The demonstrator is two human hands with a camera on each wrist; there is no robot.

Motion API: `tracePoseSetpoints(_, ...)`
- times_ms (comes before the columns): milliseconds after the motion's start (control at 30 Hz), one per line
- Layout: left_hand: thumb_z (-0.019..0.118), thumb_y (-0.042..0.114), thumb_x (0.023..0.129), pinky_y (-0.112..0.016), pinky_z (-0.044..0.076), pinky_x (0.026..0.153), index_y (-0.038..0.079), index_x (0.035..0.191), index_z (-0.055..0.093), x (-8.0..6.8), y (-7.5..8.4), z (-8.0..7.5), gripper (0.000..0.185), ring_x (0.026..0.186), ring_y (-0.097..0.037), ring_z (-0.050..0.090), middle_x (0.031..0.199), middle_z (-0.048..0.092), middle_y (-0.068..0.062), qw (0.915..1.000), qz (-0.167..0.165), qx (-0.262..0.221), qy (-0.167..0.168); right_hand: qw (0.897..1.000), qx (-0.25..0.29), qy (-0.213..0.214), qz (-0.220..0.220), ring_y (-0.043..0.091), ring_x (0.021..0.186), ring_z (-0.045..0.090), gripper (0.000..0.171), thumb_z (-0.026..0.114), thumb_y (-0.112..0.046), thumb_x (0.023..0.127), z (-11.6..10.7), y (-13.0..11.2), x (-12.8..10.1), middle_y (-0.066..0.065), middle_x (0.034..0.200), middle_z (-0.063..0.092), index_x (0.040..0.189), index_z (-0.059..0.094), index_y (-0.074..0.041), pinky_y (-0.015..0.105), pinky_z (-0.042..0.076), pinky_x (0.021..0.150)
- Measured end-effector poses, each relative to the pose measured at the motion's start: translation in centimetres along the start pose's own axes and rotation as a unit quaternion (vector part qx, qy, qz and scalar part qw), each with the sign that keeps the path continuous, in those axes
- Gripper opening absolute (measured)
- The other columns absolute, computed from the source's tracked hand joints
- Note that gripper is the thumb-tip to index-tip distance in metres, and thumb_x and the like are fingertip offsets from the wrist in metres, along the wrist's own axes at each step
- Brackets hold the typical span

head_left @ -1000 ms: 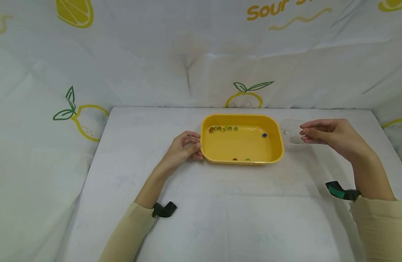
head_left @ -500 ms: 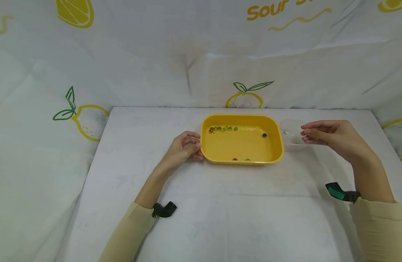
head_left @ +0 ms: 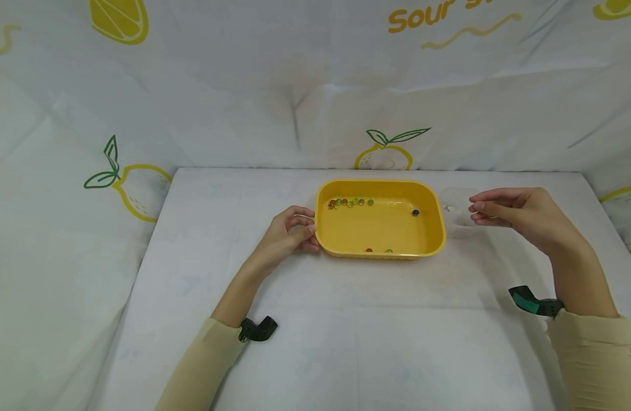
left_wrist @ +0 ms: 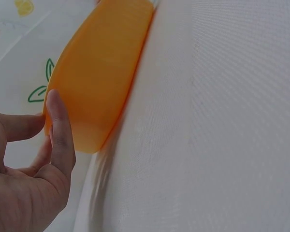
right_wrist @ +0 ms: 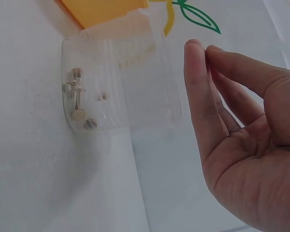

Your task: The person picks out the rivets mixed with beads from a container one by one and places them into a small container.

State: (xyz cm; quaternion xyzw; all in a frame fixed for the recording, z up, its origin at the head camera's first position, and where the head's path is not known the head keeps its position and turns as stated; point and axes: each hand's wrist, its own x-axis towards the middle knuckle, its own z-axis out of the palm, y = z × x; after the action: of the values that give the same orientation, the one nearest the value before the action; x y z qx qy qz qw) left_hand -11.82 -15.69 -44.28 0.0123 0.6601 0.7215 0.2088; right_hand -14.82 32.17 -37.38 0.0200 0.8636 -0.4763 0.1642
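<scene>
A yellow tray stands on the table and holds several small coloured beads, a blue bead and two beads by the front wall. My left hand grips the tray's left rim. In the left wrist view the left hand has its thumb against the yellow tray's outer wall. A clear plastic container lies just right of the tray. My right hand hovers beside it with relaxed fingers. The right wrist view shows the right hand a small gap away from the clear container.
The table is covered in white cloth. A lemon-printed backdrop closes it in at the back and on both sides. Small pale bits lie inside the clear container.
My right hand has drifted slightly left beside the clear container. The left hand and the tray have not moved.
</scene>
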Motion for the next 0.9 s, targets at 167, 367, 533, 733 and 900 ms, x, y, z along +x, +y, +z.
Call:
tracePoseSetpoints(167, 0.066, 0.004, 0.107, -0.032, 0.071, 0.079, 0.001, 0.140, 0.054, -0.1, 0.0, 0.0, 0.036, 0.080, -0.018, 0.074, 0.112, 0.064, -0.012, 1.0000, 0.000, 0.004, 0.000, 1.000, -0.012, -0.003, 0.011, 0.006, 0.095, 0.082, 0.044, 0.072, -0.037, 0.105, 0.3, -0.4, 0.3, -0.019, 0.106, 0.081, 0.136, 0.070, -0.005, 0.017, 0.067, 0.085)
tracePoseSetpoints(367, 0.066, 0.005, 0.107, -0.031, 0.071, 0.079, 0.002, 0.140, 0.054, 0.0, 0.0, -0.1, 0.035, 0.081, -0.018, 0.075, 0.114, 0.064, -0.014, 1.0000, -0.003, 0.003, -0.001, 1.000, -0.006, -0.013, 0.005, 0.006, 0.095, 0.082, 0.032, 0.073, -0.033, 0.105, 0.9, -1.0, 0.7, -0.018, 0.103, 0.081, 0.130, 0.075, -0.013, 0.022, 0.068, 0.084)
tracePoseSetpoints(533, 0.065, 0.004, 0.107, -0.030, 0.071, 0.078, -0.001, 0.143, 0.052, 0.0, 0.0, 0.0, 0.039, 0.081, -0.018, 0.075, 0.115, 0.063, -0.014, 1.0000, -0.003, 0.005, -0.002, 0.999, -0.006, -0.016, -0.027, 0.009, 0.093, 0.082, 0.032, 0.072, -0.026, 0.106, 1.5, -2.0, 0.9, -0.013, 0.103, 0.082, 0.130, 0.073, -0.004, 0.026, 0.070, 0.083)
tracePoseSetpoints(733, 0.065, 0.004, 0.108, -0.029, 0.071, 0.077, 0.000, 0.143, 0.052, -0.2, 0.2, 0.1, 0.038, 0.081, -0.018, 0.075, 0.116, 0.064, -0.015, 0.9999, -0.002, 0.011, -0.001, 0.998, 0.001, -0.029, -0.053, 0.012, 0.093, 0.082, 0.035, 0.072, -0.020, 0.106, 2.7, -3.4, 1.2, -0.009, 0.103, 0.083, 0.132, 0.071, 0.004, 0.029, 0.070, 0.083)
tracePoseSetpoints(900, 0.065, 0.004, 0.108, -0.029, 0.070, 0.078, 0.001, 0.142, 0.053, -0.2, 0.2, 0.1, 0.037, 0.081, -0.018, 0.075, 0.119, 0.064, -0.019, 0.9999, 0.000, 0.017, 0.001, 0.997, -0.009, -0.047, -0.056, 0.011, 0.093, 0.081, 0.037, 0.072, -0.020, 0.106, 3.9, -4.4, 1.8, -0.010, 0.104, 0.083, 0.133, 0.070, 0.005, 0.029, 0.070, 0.083)
